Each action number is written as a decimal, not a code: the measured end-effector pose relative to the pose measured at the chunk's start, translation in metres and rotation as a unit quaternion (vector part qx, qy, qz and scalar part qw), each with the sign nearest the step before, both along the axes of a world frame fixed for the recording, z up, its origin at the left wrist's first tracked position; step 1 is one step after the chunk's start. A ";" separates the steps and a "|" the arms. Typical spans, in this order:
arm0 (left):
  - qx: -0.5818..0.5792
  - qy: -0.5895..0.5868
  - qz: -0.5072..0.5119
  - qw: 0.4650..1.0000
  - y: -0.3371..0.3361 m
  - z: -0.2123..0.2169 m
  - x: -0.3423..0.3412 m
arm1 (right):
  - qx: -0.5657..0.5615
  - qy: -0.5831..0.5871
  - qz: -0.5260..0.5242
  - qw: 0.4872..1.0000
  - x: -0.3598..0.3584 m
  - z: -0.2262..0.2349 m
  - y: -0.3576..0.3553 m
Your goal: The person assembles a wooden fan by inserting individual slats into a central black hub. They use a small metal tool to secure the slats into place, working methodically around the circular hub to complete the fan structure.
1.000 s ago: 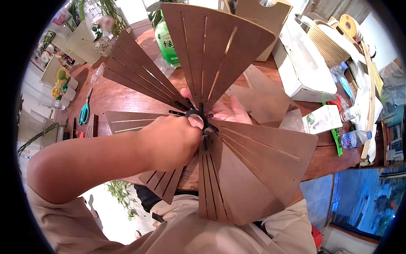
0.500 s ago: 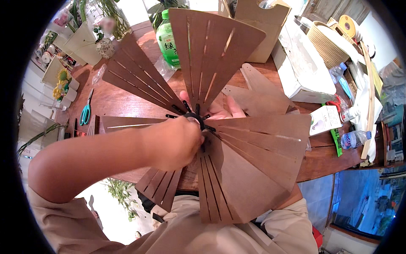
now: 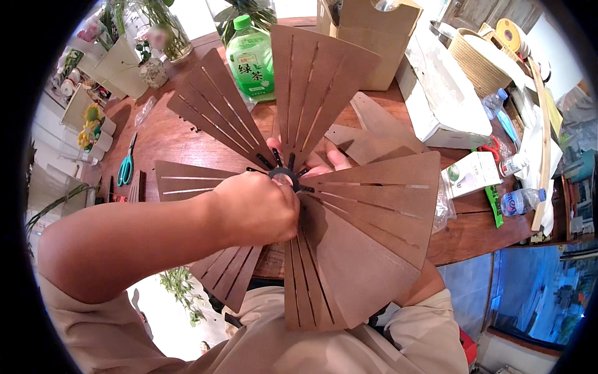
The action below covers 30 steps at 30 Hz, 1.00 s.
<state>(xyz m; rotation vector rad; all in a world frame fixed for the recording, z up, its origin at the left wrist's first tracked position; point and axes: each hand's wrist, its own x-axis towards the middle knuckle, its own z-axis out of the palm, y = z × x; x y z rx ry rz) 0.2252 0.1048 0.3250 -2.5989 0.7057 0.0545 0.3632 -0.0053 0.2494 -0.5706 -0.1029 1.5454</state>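
Observation:
A ring of brown, slotted, fan-shaped panels [image 3: 323, 81] radiates from a small black ring hub [image 3: 285, 177] with short black arms. Over the hub's near side lies my left hand [image 3: 260, 206], closed like a fist, its fingertips hidden from view. Behind the panels, my right hand [image 3: 323, 165] holds the assembly from the far side; some of its fingers show between two upper panels, while the palm is mostly covered. At the lower right, a wide plain-looking brown section [image 3: 364, 265] fills the space between slotted panels.
More brown panels [image 3: 367, 140] lie on the wooden table [image 3: 149, 149]. Behind stand a green drink bottle [image 3: 251, 62] and a cardboard box [image 3: 374, 50]. Teal-handled scissors [image 3: 126, 168] are at left. A white box [image 3: 445, 112], a small carton [image 3: 471, 174] and plastic bottles [image 3: 523, 202] crowd the right.
The panel assembly has tilted and shifted slightly: its top panel moved right and down, its right panels moved left. More of the green bottle shows. My left hand stays at the hub.

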 end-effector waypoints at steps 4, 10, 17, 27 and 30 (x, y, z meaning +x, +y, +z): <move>0.031 -0.053 -0.064 0.996 0.002 -0.005 0.002 | 0.085 0.077 0.093 0.989 0.029 -0.051 0.010; -0.004 -0.051 -0.022 0.998 0.011 -0.013 0.003 | 0.158 0.159 0.044 0.973 0.027 -0.062 0.025; -0.077 -0.033 0.093 0.992 0.014 -0.028 0.000 | 0.346 0.072 0.101 0.930 0.037 -0.056 0.026; -0.362 -0.246 0.325 0.838 0.073 -0.026 -0.066 | 0.181 -0.138 0.023 0.974 0.063 -0.037 0.018; -0.438 -0.283 0.365 0.772 0.093 -0.033 -0.079 | 0.344 -0.045 0.058 0.936 0.094 -0.046 0.022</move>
